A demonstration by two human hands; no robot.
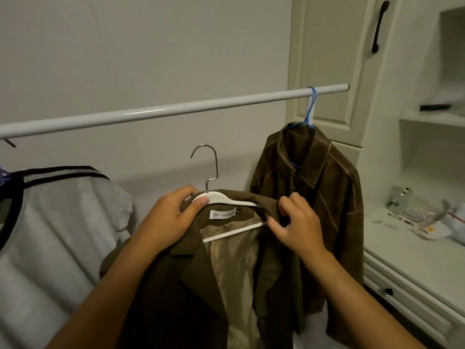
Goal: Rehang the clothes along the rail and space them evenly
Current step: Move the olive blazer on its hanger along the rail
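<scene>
A person is holding a brown coat on a white hanger in front of them. The coat is sitting low, under the white rail, and it is not hanging on the rail yet. The hanger's silver hook is sticking up in the air, just below the rail and not touching it.

The left hand is gripping the left end of the hanger. Its thumb is lying on top of the white hanger, right beside the bottom of the hook. Its other fingers are curling round behind the coat's collar, so the hanger and collar are being squeezed between them.

The right hand is pinching the coat's cloth at the right shoulder. Its fingers are bending over the top edge of the cloth, and its thumb is lying underneath, near the thin white bar of the hanger. A small white label is showing inside the collar, between the two hands.

A brown jacket is hanging on a blue hanger near the right end of the rail. A grey top with black edges is hanging at the left. Behind are a cream cupboard door with a black handle and a white shelf with small things on it.
</scene>
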